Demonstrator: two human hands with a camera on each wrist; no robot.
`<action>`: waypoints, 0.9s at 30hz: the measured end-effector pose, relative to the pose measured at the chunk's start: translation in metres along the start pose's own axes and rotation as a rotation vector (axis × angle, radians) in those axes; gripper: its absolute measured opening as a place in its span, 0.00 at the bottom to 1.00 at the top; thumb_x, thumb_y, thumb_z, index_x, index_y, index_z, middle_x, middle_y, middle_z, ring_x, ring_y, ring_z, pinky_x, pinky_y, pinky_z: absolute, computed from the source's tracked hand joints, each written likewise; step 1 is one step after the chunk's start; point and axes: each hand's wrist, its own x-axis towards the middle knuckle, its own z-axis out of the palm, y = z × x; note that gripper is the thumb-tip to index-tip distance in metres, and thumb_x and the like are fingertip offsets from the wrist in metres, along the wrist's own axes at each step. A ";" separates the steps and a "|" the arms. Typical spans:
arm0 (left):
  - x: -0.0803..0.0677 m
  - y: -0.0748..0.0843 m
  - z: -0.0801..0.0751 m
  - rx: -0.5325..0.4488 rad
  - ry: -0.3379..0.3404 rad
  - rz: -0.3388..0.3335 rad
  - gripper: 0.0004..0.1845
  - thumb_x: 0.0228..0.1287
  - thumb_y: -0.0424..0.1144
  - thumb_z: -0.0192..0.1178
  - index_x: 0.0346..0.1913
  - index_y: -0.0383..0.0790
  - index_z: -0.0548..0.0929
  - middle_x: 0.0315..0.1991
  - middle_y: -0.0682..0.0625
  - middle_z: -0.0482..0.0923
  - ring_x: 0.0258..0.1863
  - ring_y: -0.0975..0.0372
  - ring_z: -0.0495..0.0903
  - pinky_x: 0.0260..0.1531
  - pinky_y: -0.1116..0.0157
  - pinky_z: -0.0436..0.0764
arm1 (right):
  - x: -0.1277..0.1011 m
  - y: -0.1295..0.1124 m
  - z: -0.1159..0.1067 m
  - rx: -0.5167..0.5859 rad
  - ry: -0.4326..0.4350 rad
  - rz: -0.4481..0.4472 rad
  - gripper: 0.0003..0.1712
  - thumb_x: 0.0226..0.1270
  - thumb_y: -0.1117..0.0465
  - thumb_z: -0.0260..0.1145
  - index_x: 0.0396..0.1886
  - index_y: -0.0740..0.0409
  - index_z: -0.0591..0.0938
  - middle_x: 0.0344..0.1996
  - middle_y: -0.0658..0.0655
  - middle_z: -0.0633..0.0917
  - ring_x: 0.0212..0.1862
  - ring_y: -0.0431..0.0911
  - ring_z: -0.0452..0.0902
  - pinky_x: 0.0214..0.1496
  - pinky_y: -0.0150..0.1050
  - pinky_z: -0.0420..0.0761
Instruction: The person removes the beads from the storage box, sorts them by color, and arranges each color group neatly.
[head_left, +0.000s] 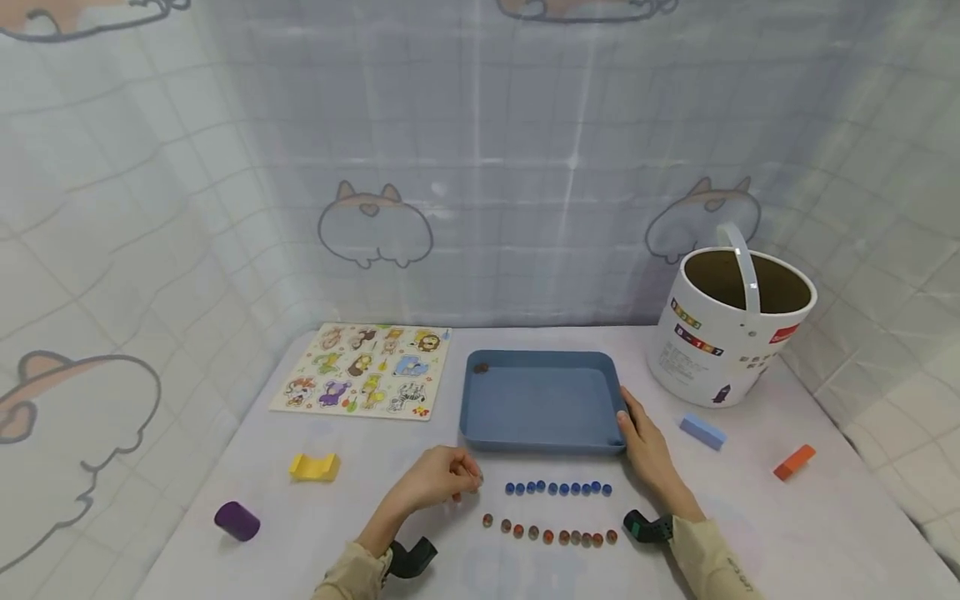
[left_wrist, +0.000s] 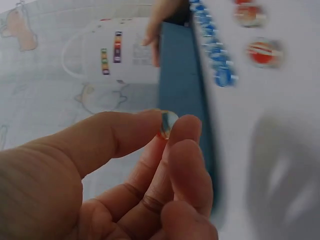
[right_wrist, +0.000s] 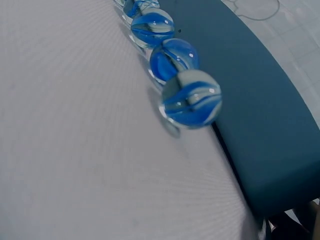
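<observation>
My left hand [head_left: 442,477] hovers over the table left of two marble rows and pinches a glass marble [left_wrist: 167,123] between thumb and fingertips. A row of blue marbles [head_left: 557,487] lies in front of the blue tray [head_left: 542,435]; the same blue marbles [right_wrist: 190,97] fill the right wrist view beside the tray wall [right_wrist: 260,130]. A row of red-brown marbles [head_left: 549,534] lies nearer to me. My right hand [head_left: 642,440] rests against the tray's near right corner with fingers fairly straight. One dark marble [head_left: 481,367] sits in the tray's far left corner.
An animal peg puzzle [head_left: 365,370] lies at back left, a white bucket [head_left: 731,329] with a handle at back right. Loose blocks lie about: yellow [head_left: 314,467], purple cylinder [head_left: 237,521], light blue [head_left: 702,431], orange [head_left: 793,462]. A patterned curtain surrounds the table.
</observation>
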 end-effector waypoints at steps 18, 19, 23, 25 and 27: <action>-0.013 -0.013 0.013 0.063 -0.044 -0.069 0.03 0.50 0.30 0.71 0.28 0.38 0.86 0.18 0.55 0.79 0.16 0.67 0.70 0.19 0.70 0.68 | 0.000 0.002 -0.007 0.013 -0.023 0.043 0.33 0.80 0.46 0.41 0.77 0.56 0.52 0.74 0.68 0.57 0.73 0.69 0.51 0.70 0.66 0.53; -0.014 -0.013 0.013 0.071 -0.049 -0.068 0.03 0.50 0.30 0.71 0.28 0.38 0.86 0.18 0.55 0.78 0.16 0.67 0.70 0.19 0.70 0.68 | 0.000 0.001 -0.006 0.014 -0.027 0.044 0.34 0.80 0.46 0.41 0.77 0.56 0.52 0.75 0.68 0.57 0.73 0.69 0.51 0.70 0.66 0.53; -0.017 -0.013 0.007 0.107 -0.062 -0.074 0.06 0.48 0.32 0.73 0.30 0.40 0.86 0.17 0.56 0.76 0.16 0.67 0.70 0.18 0.70 0.67 | 0.000 0.000 -0.004 0.025 -0.037 0.045 0.34 0.80 0.46 0.41 0.78 0.55 0.52 0.75 0.67 0.57 0.74 0.68 0.51 0.71 0.65 0.53; -0.017 -0.010 0.002 0.114 -0.062 -0.073 0.07 0.49 0.33 0.73 0.32 0.40 0.86 0.18 0.55 0.76 0.16 0.67 0.71 0.18 0.70 0.67 | 0.001 -0.001 -0.003 0.030 -0.042 0.045 0.34 0.80 0.46 0.41 0.78 0.55 0.52 0.75 0.67 0.56 0.74 0.67 0.51 0.71 0.65 0.53; -0.015 -0.004 -0.003 0.114 -0.057 -0.060 0.09 0.51 0.35 0.72 0.36 0.39 0.86 0.19 0.55 0.77 0.16 0.65 0.73 0.18 0.69 0.67 | 0.001 -0.002 -0.003 0.032 -0.043 0.049 0.34 0.80 0.46 0.41 0.78 0.55 0.52 0.75 0.67 0.56 0.74 0.68 0.50 0.71 0.65 0.52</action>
